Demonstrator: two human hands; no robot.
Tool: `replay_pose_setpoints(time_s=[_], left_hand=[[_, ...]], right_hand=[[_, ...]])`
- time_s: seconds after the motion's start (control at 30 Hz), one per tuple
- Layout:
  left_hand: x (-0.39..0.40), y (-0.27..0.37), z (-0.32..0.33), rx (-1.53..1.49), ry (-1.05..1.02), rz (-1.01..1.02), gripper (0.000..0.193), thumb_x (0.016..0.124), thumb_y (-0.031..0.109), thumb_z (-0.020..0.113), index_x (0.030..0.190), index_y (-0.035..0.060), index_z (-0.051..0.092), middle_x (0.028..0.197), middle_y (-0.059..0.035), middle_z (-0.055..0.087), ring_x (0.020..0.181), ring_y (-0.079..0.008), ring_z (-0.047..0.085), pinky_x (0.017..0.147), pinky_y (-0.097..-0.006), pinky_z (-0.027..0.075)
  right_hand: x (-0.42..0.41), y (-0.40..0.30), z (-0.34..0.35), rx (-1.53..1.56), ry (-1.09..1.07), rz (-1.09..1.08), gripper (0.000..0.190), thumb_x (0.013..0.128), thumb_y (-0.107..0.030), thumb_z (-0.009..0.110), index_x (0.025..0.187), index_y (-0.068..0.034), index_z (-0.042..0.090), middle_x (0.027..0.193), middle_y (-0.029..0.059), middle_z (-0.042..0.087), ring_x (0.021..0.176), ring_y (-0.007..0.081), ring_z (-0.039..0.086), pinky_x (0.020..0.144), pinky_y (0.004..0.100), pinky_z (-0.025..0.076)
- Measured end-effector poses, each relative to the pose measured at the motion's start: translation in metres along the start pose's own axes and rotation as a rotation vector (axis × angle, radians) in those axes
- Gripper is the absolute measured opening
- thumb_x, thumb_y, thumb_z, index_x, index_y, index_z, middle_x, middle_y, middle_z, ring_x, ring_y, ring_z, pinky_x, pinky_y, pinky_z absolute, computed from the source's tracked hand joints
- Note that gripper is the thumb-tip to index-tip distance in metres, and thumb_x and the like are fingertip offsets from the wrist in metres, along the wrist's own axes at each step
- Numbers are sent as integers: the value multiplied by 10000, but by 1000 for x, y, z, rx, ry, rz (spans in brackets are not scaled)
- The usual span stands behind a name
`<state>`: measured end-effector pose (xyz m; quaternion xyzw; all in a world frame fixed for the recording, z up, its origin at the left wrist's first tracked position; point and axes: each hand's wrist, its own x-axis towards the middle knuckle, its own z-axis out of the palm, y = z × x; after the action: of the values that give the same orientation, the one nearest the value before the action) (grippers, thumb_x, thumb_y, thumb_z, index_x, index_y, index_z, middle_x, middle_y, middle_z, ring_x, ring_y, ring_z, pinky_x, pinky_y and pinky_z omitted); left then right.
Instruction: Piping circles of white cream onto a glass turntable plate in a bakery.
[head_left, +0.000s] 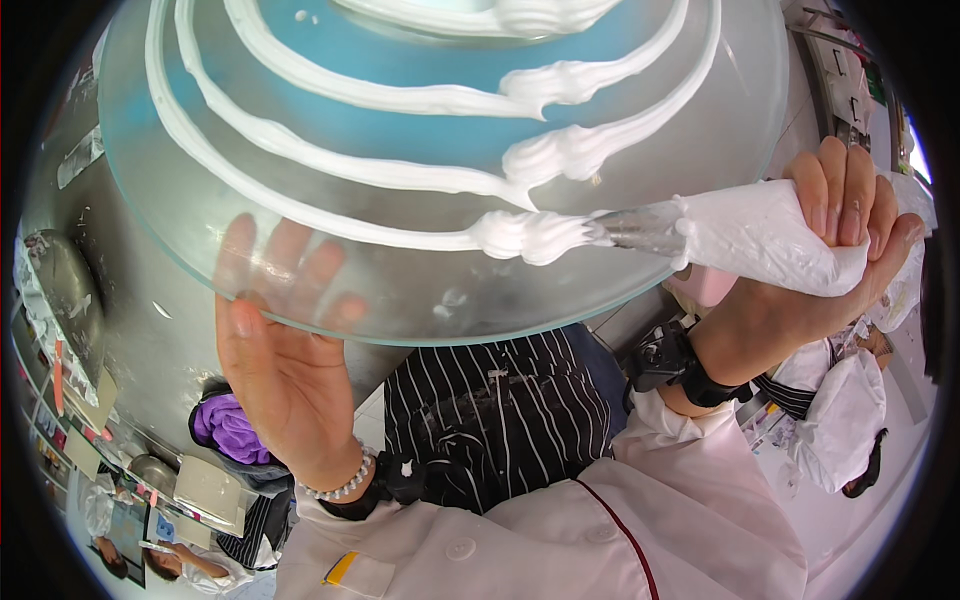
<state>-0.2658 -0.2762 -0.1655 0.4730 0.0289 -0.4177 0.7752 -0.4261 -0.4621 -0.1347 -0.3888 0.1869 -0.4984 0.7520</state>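
A piping bag (772, 236) filled with white cream is squeezed in my right hand (847, 210). Its metal nozzle (643, 229) points left and touches a ruffled part of the outermost line of piped cream (525, 236). More curved cream lines, each with a ruffled bulge, lie further in on a round frosted glass turntable (420, 300). My left hand (289, 337) is at the glass rim, its fingers beneath the plate and seen blurred through it, its thumb at the edge.
A steel table (161, 345) lies under the glass. At the left stands a metal bowl (67, 300) smeared with cream; a purple cloth (232, 431) is near my left wrist. Co-workers are at the lower left (195, 566) and right (840, 420).
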Motion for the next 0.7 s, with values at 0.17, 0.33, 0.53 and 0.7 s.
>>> replay_pose_setpoints(time_s=[0.17, 0.33, 0.53, 0.7], left_hand=[[-3, 0, -3, -122, -87, -62, 445, 773, 210, 321, 1113, -36, 175, 1102, -226, 268, 973, -304, 355, 728, -386, 386], [3, 2, -17, -236, -388, -105, 403, 779, 199, 293, 1111, -18, 222, 1140, -147, 276, 1047, -250, 289, 833, -388, 292], [3, 7, -17, -242, -328, -73, 405, 776, 195, 294, 1112, -19, 224, 1141, -139, 279, 1063, -239, 264, 861, -376, 251], [6, 8, -19, -243, -405, -124, 410, 774, 201, 294, 1110, -25, 222, 1137, -143, 285, 1057, -232, 277, 862, -365, 251]], right_hand=[[0, -2, -1, -17, -19, -14, 298, 765, -206, 350, 487, -112, 294, 471, 16, 274, 445, 98, 257, 428, 207, 282], [0, -2, -3, -19, -21, -26, 307, 767, -219, 350, 486, -109, 294, 468, 13, 272, 444, 97, 256, 423, 205, 282], [1, -3, -3, -5, -23, -27, 314, 769, -222, 345, 482, -107, 292, 464, 15, 272, 444, 101, 258, 415, 208, 282], [1, -5, -4, -50, -12, -37, 316, 771, -220, 338, 479, -107, 290, 460, 16, 278, 439, 99, 262, 414, 206, 282]])
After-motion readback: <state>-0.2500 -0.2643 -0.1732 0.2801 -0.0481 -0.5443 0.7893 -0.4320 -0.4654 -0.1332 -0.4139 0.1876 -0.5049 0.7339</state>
